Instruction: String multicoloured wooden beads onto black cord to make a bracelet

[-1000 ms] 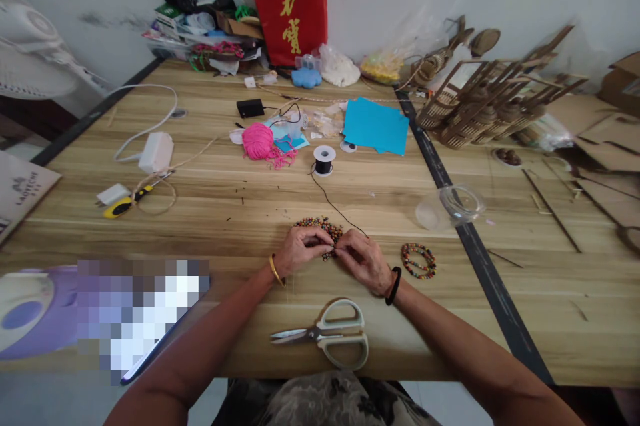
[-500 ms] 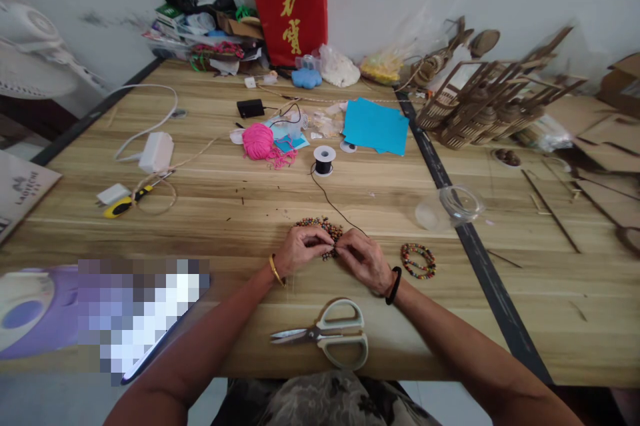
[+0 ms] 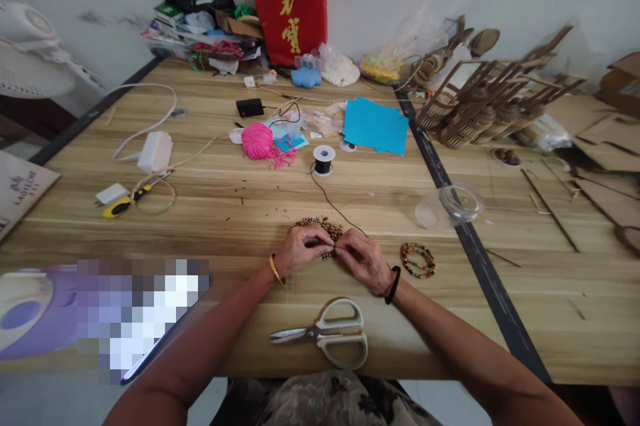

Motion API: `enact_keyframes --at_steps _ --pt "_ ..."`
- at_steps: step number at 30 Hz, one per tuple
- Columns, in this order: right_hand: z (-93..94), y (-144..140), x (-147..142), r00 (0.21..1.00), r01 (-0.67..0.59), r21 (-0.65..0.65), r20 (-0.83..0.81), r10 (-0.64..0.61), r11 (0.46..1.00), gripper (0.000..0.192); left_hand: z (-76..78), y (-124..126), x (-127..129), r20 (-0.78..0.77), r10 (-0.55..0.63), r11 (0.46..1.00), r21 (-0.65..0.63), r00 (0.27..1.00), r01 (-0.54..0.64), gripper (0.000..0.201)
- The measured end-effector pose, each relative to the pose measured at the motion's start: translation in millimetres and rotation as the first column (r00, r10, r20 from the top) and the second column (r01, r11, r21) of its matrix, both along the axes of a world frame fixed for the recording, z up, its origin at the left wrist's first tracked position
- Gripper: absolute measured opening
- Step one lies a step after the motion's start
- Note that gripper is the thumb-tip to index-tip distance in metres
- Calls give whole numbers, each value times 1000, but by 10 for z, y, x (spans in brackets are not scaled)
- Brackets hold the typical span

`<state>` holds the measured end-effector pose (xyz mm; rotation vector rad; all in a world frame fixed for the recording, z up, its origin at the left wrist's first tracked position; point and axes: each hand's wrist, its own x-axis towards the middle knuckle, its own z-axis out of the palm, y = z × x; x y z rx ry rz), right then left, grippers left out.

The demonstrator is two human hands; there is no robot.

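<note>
Over a small pile of multicoloured beads, my left hand pinches thumb and forefinger together. What lies in that pinch is too small to make out. The fingertips of my right hand meet it from the other side, closed on a thin black cord. This cord runs back over the wood to a white spool wound with black. Right of my right wrist lies a coiled string of coloured beads. Nearer my body, scissors with pale handles lie with blades pointing left.
A lit phone, partly blurred out, stands at the left front. Pink yarn, blue paper sheets and a yellow-black tool lie farther back. A clear round container and wooden models are on the right.
Both hands keep almost the same pinched pose over the beads. The whole view has shifted very slightly; nothing else has visibly moved.
</note>
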<state>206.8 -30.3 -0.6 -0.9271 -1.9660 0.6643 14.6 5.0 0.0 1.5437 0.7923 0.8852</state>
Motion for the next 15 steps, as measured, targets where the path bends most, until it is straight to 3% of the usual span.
enact_keyframes --at_steps 6,15 --pt "-20 -8 1 999 38 -35 1 -38 999 11 -13 -2 3 -12 -16 999 -40 1000 16 25" --pt "14 -4 15 999 -39 -29 -31 38 999 8 18 -6 -6 -23 10 998 -68 1000 -11 20"
